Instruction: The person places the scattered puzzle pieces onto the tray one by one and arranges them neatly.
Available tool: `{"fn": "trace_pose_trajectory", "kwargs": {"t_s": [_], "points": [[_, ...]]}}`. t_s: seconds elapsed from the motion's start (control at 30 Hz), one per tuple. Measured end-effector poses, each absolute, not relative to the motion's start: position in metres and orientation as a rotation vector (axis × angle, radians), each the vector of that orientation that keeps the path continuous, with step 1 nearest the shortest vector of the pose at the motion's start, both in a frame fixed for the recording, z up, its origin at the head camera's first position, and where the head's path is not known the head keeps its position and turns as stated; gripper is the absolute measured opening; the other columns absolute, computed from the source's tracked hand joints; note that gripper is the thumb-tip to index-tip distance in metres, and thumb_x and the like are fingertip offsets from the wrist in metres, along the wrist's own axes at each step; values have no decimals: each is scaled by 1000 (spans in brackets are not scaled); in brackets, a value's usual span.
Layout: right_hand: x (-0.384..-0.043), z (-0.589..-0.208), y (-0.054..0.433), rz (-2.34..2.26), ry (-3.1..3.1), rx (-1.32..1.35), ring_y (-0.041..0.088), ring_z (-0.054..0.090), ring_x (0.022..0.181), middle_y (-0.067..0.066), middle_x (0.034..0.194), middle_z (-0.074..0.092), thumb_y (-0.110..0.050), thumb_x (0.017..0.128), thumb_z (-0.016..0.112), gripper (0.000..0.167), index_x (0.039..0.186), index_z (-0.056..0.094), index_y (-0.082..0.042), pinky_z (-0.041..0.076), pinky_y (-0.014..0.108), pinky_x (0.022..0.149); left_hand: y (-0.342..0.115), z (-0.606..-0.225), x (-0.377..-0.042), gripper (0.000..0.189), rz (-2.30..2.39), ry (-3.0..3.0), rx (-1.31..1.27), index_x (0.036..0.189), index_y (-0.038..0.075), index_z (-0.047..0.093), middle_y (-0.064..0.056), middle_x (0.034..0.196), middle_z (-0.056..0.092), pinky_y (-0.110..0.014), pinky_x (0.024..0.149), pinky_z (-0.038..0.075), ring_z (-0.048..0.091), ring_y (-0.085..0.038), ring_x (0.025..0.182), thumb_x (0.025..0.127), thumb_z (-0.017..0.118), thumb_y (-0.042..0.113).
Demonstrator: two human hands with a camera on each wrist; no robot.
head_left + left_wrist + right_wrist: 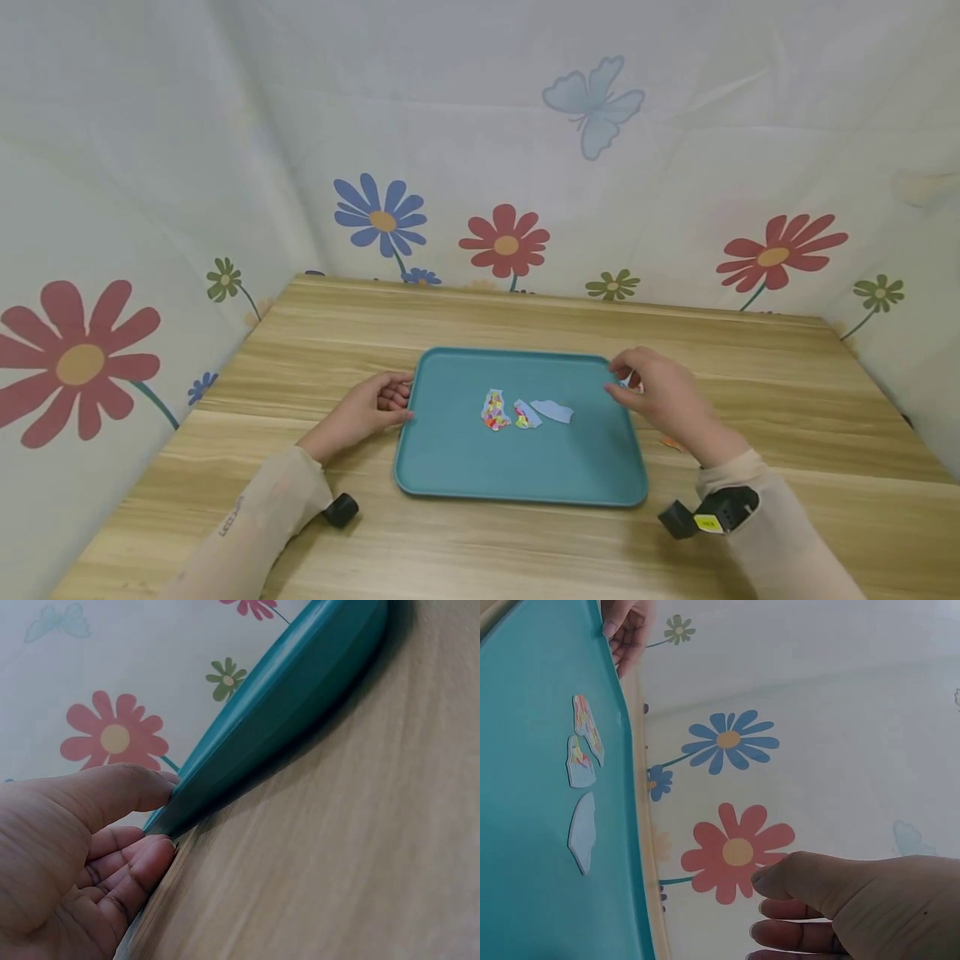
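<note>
A teal tray (450, 467) lies on the table. My left hand (375, 406) holds its left edge, with the thumb (142, 787) against the rim and the curled fingers lower down by the underside. On the tray are three flat, irregular paper-like pieces: a multicoloured one (495, 410), a smaller partly coloured one (527, 414) and a pale blue one (553, 410). Over the tray's right edge hovers my right hand (663, 400), thumb and fingers bent and apart. Nothing shows between them in the right wrist view. A small colourful piece (634, 384) shows just behind those fingers, partly hidden.
An orange piece (672, 443) lies on the wooden table (510, 550) right of the tray, partly covered by my right hand. A white cloth (450, 133) with printed flowers hangs behind and beside the table. Each wrist wears a black camera mount (727, 510).
</note>
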State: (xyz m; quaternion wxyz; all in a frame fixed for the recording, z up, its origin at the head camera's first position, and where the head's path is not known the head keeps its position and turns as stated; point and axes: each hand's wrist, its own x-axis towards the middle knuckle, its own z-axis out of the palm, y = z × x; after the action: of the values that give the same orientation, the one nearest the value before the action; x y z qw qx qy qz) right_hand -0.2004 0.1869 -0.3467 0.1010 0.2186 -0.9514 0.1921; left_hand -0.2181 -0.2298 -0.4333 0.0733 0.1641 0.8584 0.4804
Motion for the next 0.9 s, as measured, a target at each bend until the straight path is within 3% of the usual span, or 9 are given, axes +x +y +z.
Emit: {"fn": "trace_pose_trajectory", "kwargs": {"t_s": [0.9], "points": [[-185,-358,229,523,-2851,618,12,57,72,2,85,63,-14,84,72,10,89,67,-8,47,25,61,-229,-433,-218,61,1461,2558,490,137,-7,44,-18,117,58,-16,81,51,57,-23,101,85,72,9]]}}
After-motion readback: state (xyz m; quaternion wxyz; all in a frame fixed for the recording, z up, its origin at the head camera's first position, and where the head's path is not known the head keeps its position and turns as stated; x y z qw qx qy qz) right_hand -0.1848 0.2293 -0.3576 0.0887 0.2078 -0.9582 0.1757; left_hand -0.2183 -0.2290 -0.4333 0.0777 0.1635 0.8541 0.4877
